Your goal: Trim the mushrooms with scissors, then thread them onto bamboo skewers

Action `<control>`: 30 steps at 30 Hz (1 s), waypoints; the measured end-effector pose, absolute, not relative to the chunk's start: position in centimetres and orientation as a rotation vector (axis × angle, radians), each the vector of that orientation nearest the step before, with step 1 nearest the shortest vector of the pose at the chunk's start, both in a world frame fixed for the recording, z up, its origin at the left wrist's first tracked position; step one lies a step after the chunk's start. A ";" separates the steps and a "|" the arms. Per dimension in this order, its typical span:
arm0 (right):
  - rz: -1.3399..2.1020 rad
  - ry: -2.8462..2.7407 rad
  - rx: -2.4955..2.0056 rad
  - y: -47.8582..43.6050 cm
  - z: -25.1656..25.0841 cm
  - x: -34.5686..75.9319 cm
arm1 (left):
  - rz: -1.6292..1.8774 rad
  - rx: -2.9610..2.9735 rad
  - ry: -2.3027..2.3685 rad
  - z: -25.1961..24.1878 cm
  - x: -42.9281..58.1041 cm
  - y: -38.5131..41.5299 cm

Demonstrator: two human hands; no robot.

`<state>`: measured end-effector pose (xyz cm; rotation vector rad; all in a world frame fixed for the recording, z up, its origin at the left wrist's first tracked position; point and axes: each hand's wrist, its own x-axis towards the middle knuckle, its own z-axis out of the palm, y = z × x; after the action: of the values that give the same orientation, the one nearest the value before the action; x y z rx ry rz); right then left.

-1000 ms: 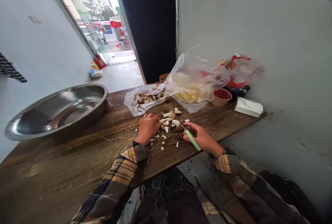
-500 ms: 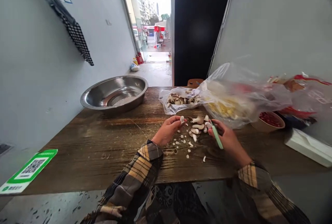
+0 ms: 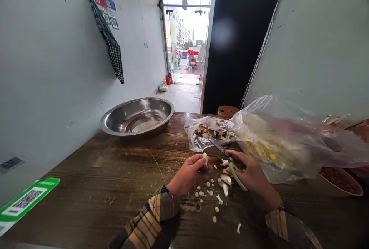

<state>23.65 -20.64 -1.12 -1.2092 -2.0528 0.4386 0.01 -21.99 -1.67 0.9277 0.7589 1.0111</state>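
While the left hand (image 3: pixel 186 174) pinches a mushroom (image 3: pixel 205 158) stem-up, right hand (image 3: pixel 252 172) gripping green-handled tool (image 3: pixel 238 179), blade (image 3: pixel 217 146) slanting forward-left

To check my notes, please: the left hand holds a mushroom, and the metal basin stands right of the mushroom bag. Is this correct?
Wrong side: the head view shows the metal basin left of the mushroom bag. The left hand does hold a mushroom.
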 end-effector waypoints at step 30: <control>0.514 -2.289 -1.171 -23.2 -0.6 24.2 | 1.080 1.322 1.018 -0.1 0.7 -23.0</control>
<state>24.18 -23.21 -0.61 -1.1709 -2.2886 0.5140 0.71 -23.04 -0.07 1.3223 1.0182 1.0804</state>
